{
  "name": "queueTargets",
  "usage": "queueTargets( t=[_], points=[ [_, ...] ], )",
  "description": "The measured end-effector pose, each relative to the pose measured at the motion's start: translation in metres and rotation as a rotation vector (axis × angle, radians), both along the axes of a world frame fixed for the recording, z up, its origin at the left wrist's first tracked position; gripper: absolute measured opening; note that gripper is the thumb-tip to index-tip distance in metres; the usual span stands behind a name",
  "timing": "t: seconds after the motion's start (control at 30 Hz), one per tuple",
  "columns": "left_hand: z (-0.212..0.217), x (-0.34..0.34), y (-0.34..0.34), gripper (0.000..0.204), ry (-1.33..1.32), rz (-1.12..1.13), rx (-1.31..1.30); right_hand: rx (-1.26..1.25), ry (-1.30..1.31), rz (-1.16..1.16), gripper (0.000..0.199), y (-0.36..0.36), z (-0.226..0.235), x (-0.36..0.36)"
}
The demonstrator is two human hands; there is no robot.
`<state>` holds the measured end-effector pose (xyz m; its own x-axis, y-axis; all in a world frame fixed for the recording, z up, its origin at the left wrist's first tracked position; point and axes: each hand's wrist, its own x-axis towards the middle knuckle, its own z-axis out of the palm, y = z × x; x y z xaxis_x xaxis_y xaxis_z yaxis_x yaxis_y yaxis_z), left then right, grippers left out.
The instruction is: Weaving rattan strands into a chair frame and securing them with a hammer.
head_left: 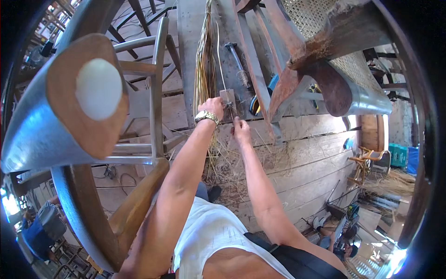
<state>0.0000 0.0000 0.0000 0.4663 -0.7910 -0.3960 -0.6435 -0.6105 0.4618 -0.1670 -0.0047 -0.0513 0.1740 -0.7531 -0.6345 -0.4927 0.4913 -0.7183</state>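
A small wooden block (226, 96) with a dark metal piece at its near end lies on the plank bench. My left hand (212, 107), with a gold wristwatch, is closed against the block's left side; what its fingers grip is hidden. A thin cane strip (219, 53) runs from the far side down to the block. Just nearer and to the right, my right hand (241, 130) is closed in a pinch on the strip's near end. Beside my left hand lies a long bundle of cane strips (203, 60). A hammer (238, 64) rests right of the strip.
Wooden chair frames (160, 83) crowd the left, with a large curved chair part (88, 102) close by. At the right stands a chair with woven cane (306, 18). Yellow-and-black pliers or a similar tool (254, 105) lie near its leg. Cane scraps (232, 162) litter the floorboards.
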Motion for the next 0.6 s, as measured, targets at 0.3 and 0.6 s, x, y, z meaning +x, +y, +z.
queueTargets(
  t=[0.3, 0.6],
  points=[
    [0.001, 0.004, 0.009, 0.024, 0.016, -0.060, -0.008, -0.685, 0.485, 0.647, 0.021, 0.130, -0.022, -0.137],
    [-0.006, 0.006, 0.014, 0.023, 0.044, -0.038, -0.006, -0.844, 0.050, 0.395, 0.031, 0.019, 0.096, -0.022]
  ],
)
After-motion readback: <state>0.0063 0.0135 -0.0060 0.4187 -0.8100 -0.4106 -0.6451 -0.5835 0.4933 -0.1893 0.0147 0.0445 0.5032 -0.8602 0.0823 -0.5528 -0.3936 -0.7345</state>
